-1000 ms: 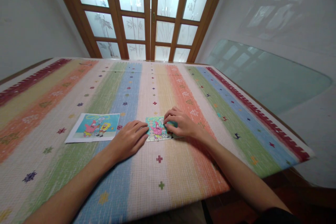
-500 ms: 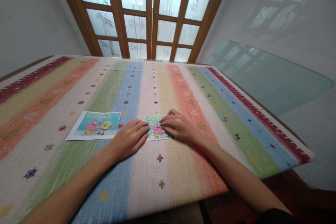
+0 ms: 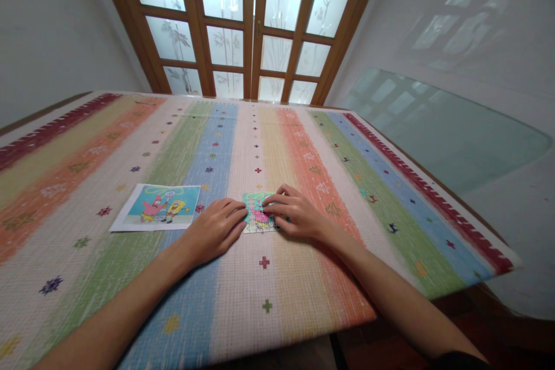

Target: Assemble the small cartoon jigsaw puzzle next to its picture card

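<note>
Small jigsaw puzzle [image 3: 259, 219] flat on striped tablecloth [image 3: 303, 277], right of printed reference picture [image 3: 156, 215]. Left hand [image 3: 214, 232] flat, fingers together, braced against puzzle's left edge. Right hand [image 3: 295, 215] lies over puzzle's right part, fingers extended, pressing down. Judgement: keep left edge braced, press pieces evenly, avoid sliding assembled section.

the puzzle [image 3: 259, 221] lies on the table [image 3: 303, 300], right of the printed picture [image 3: 156, 215].
</note>
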Available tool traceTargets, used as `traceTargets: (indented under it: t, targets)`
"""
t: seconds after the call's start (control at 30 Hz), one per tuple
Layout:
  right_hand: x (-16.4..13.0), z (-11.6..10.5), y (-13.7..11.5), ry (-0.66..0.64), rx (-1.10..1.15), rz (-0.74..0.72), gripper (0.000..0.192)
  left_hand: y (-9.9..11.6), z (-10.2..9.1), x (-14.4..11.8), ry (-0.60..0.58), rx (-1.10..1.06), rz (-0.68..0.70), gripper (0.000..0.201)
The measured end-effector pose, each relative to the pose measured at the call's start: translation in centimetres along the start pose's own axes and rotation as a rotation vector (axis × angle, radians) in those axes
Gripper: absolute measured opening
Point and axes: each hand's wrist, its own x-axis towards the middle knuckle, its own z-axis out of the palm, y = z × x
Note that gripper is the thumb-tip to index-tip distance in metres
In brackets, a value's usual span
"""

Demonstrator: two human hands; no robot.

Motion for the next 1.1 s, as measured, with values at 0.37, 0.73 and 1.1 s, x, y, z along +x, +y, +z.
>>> traceTargets:
  t: [0.37,0.73,1.1]
  targets:
    - [1.1,1.1,-0.8,-0.072,-0.067,0.008,0.029,0.0,0.0,0.2,0.032,0.021,0.012,0.028]
    - [1.3,1.4,-0.9,-0.095,-0.066,0.019,0.03,-0.5,0.1,0.5,0.082,0.03,0.007,0.025]
    - [1.4,1.4,-1.0,-0.063,-0.048,0.011,0.03,-1.4,0.8,0.1,0.01,-0.015,-0.023,0.035]
